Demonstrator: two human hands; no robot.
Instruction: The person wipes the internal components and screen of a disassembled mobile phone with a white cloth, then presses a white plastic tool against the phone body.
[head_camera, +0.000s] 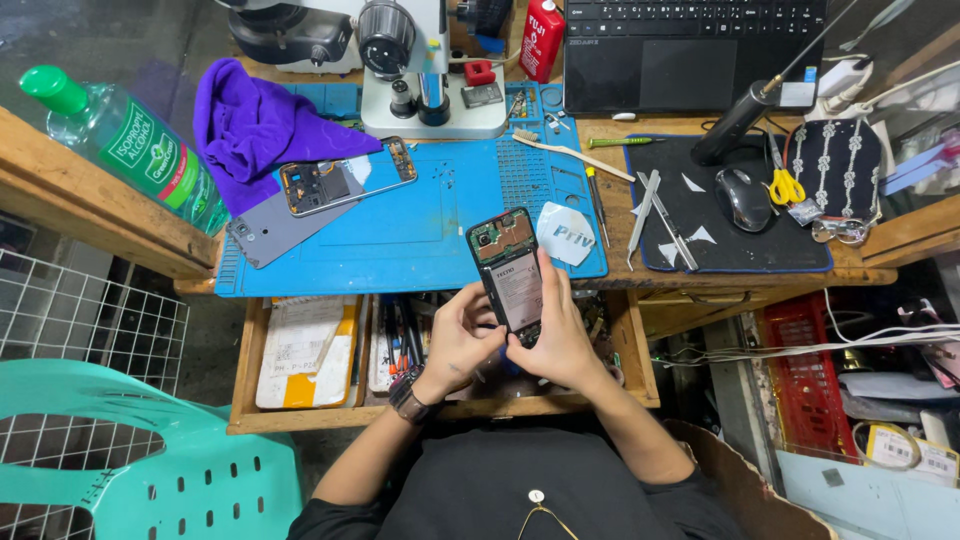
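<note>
Opened phone (510, 270), back removed, held over open drawer (300, 360); left hand (460, 340) and right hand (565, 340) both closed around its lower end. Beyond: blue mat (420, 230), second dismantled phone (345, 178), microscope (420, 70).

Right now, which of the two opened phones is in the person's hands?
The opened phone with its battery showing, gripped by left hand and right hand. The other phone lies untouched on the blue mat.
</note>
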